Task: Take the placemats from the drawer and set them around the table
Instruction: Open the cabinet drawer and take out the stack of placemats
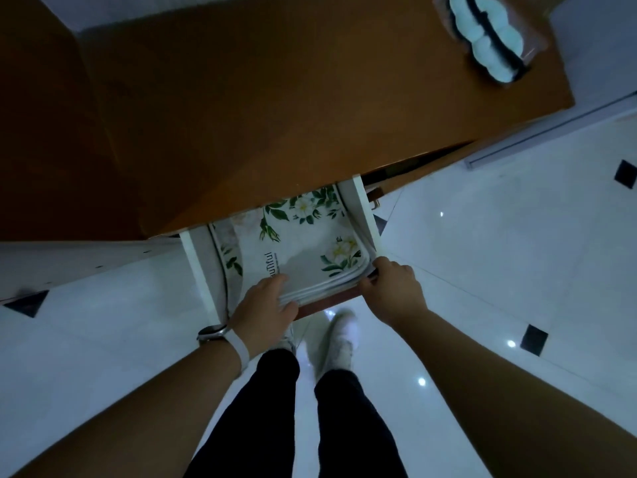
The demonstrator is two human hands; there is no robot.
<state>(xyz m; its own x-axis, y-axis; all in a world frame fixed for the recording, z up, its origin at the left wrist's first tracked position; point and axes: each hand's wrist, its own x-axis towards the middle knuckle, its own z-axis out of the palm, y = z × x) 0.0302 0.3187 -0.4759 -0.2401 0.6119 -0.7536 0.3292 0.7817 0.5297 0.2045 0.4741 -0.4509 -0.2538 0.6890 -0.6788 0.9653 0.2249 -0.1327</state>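
A white drawer (366, 212) stands pulled out from under a brown wooden cabinet top (262, 108). Inside lies a stack of several white placemats (310, 243) printed with green leaves and pale flowers. My left hand (265, 305), with a watch on its wrist, grips the stack's near edge, thumb on top and fingers underneath. My right hand (393, 288) grips the stack's near right corner at the drawer's front. The rear part of the placemats is hidden under the cabinet top.
A clear plastic pack of round white pads (489, 32) sits on the cabinet top at the far right. Glossy white floor tiles (499, 270) with small black insets spread around. My legs and white shoes (339, 339) stand just below the drawer front.
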